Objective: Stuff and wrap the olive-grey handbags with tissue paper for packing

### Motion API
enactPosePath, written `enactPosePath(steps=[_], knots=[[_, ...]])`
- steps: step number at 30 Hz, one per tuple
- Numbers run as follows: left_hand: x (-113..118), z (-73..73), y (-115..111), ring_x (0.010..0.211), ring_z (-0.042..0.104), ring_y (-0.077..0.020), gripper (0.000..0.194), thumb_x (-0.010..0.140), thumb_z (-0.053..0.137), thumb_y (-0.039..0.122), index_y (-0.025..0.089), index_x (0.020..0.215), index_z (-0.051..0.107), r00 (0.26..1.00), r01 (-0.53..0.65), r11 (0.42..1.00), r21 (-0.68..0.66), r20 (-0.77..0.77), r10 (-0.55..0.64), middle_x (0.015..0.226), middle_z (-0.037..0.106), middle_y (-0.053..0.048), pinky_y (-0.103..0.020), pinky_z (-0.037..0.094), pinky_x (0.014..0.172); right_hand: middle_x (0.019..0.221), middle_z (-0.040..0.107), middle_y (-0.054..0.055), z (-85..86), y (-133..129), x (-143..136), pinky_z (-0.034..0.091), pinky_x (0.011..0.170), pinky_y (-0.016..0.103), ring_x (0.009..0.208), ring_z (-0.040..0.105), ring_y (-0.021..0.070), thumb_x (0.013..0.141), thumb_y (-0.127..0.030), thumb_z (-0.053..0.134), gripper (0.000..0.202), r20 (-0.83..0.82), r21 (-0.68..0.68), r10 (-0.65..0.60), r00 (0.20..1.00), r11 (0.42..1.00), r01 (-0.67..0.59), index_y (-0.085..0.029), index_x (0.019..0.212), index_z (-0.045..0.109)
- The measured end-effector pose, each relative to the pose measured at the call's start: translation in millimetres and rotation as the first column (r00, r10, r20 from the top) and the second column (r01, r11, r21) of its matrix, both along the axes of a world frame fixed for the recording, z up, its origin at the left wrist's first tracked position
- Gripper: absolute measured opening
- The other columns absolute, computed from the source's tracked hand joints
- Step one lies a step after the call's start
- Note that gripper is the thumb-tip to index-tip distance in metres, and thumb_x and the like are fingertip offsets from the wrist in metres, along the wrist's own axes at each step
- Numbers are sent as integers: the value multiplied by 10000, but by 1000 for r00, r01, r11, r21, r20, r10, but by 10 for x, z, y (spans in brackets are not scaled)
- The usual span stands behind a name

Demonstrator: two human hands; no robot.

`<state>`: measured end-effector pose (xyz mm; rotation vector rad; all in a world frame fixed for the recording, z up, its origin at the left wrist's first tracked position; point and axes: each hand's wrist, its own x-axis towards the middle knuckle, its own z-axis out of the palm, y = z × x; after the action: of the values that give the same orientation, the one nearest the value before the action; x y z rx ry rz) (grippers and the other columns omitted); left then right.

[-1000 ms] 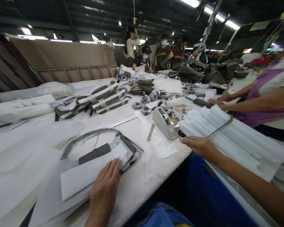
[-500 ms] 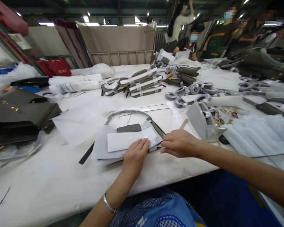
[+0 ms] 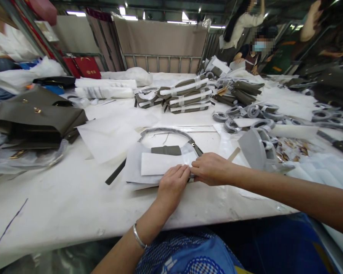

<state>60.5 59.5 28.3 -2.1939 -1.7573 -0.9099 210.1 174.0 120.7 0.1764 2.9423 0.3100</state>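
A flat olive-grey handbag (image 3: 165, 150) lies before me, mostly covered by a pale liner sheet (image 3: 133, 173). A white padding strip (image 3: 153, 164) rests across it. My left hand (image 3: 174, 182) lies with outstretched fingers on the strip's right end, pressing down. Against the bag's right edge, my right hand (image 3: 210, 168) is closed, its fingertips touching those of the left; what it pinches is hidden. A wrapped handle (image 3: 167, 130) arches behind the bag, and its buckled dark end runs under my right hand. To the left, a dark strap (image 3: 116, 172) sticks out.
An olive handbag (image 3: 42, 118) stands at the left beside loose white sheets (image 3: 103, 137). Wrapped bag pieces (image 3: 185, 95) are stacked behind. Rolled straps (image 3: 231, 125), a grey stand-like piece (image 3: 253, 148) and white padding (image 3: 317, 171) lie right. A masked co-worker (image 3: 253, 57) is beyond.
The view has swung left, so everything appears shifted right. My right hand has come in closer to my left hand at the bag's right edge. The left stays on the padding strip.
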Motion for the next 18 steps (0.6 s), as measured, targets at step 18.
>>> enactPosePath(steps=[18], knots=[[112,29,-6,1085,627,-228,274,901,640,318,198,1141,584,993,-40,999,25,109,37,1115,698,-81,-374,512,936,675,706,76,134,-58,-195,389,555,263,624,673,199,823,-121,656,93,151,-33,-158,976,986,165,-173,774,716]])
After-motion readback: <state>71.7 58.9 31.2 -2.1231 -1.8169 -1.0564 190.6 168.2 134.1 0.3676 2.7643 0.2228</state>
